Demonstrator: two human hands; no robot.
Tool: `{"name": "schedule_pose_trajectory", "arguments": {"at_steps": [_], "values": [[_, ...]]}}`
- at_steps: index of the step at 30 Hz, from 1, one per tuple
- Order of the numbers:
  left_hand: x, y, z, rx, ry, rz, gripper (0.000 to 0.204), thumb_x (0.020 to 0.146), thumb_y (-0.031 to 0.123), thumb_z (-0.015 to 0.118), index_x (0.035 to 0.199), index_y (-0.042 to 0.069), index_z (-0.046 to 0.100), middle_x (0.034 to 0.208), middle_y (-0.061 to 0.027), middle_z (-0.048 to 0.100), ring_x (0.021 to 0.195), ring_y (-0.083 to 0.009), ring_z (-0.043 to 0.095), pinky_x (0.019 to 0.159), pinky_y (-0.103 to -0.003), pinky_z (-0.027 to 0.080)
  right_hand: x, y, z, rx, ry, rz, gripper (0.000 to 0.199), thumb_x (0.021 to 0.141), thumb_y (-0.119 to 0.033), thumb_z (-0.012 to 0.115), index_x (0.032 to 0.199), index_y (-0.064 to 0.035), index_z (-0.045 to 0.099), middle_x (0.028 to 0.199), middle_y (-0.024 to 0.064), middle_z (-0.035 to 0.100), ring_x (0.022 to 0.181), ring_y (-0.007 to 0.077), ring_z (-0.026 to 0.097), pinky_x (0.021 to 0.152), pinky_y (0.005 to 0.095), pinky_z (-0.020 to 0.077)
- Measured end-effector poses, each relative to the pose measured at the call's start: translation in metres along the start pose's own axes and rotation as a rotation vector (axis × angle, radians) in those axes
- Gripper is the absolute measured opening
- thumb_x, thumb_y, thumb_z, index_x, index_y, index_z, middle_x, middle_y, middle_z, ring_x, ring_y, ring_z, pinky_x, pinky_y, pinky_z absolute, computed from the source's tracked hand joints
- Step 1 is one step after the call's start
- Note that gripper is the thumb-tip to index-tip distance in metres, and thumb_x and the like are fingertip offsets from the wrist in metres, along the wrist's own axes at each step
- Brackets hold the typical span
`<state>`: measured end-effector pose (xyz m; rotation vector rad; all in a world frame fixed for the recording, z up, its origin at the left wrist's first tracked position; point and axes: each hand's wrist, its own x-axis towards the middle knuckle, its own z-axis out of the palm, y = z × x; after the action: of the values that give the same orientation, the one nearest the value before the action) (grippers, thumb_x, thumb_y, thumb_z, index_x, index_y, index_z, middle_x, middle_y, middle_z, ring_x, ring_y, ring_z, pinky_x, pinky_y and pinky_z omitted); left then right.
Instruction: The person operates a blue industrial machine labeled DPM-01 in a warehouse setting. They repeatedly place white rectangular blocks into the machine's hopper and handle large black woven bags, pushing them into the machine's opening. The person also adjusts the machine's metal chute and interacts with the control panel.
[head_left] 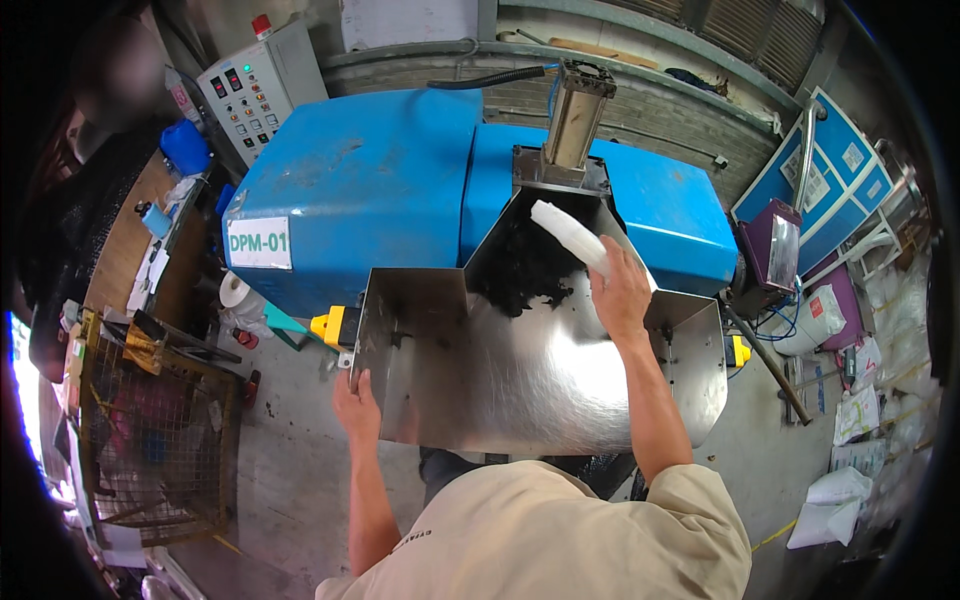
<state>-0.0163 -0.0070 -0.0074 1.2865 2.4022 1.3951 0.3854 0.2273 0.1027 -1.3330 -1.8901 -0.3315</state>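
Over the steel hopper (540, 370), near its throat: white plastic rod (570, 235) clenched in right hand (620, 295), tip above the dark scraps (525, 270) | left hand (355, 405) gripping the hopper's left rim | blue machine (360, 180) behind the hopper | wire cage (160, 430) left of it

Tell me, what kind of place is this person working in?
Most likely a factory or workshop floor. A big blue machine with a steel feed hopper fills the view, a control box with buttons stands behind it, and the right hand holds a white stick over dark scraps in the hopper.
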Motion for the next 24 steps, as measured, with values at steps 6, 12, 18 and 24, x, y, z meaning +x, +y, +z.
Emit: {"name": "schedule_pose_trajectory", "arguments": {"at_steps": [6, 12, 18, 24], "values": [[-0.002, 0.017, -0.002, -0.221, -0.017, -0.185, 0.024, 0.103, 0.015, 0.068, 0.114, -0.007, 0.065, 0.101, -0.0185, 0.071, 0.090, -0.0263, 0.070, 0.080, -0.038, 0.053, 0.019, 0.001, 0.023, 0.051, -0.160, 0.175, 0.055, 0.082, -0.020, 0.082, 0.133, -0.0146, 0.063, 0.114, 0.0098, 0.073, 0.104, 0.0338, 0.071, 0.085, 0.0455, 0.0562], [-0.002, 0.009, -0.003, -0.083, -0.025, -0.183, 0.021, 0.103, 0.014, 0.068, 0.111, -0.005, 0.065, 0.096, -0.0171, 0.071, 0.087, -0.0257, 0.071, 0.078, -0.038, 0.053, 0.008, -0.011, 0.035, 0.093, -0.254, 0.150, 0.068, 0.077, -0.013, 0.082, 0.142, -0.0185, 0.061, 0.123, 0.0127, 0.072, 0.107, 0.0358, 0.070, 0.089, 0.0458, 0.0564], [0.001, 0.014, -0.002, 0.031, 0.004, -0.088, 0.021, 0.102, 0.013, 0.068, 0.109, -0.006, 0.065, 0.092, -0.0192, 0.070, 0.085, -0.0291, 0.071, 0.076, -0.040, 0.054, -0.024, -0.017, 0.066, 0.087, -0.335, 0.112, 0.072, 0.075, -0.002, 0.075, 0.144, -0.0182, 0.061, 0.129, 0.0145, 0.071, 0.112, 0.0378, 0.069, 0.094, 0.0468, 0.0560], [-0.001, 0.015, -0.006, -0.031, -0.011, -0.114, 0.022, 0.102, 0.015, 0.068, 0.106, -0.006, 0.064, 0.091, -0.0205, 0.069, 0.083, -0.0310, 0.071, 0.075, -0.041, 0.053, -0.004, -0.002, 0.094, 0.133, -0.239, 0.159, 0.075, 0.072, 0.004, 0.072, 0.143, -0.0175, 0.061, 0.122, 0.0132, 0.072, 0.100, 0.0373, 0.071, 0.084, 0.0450, 0.0582]]}}
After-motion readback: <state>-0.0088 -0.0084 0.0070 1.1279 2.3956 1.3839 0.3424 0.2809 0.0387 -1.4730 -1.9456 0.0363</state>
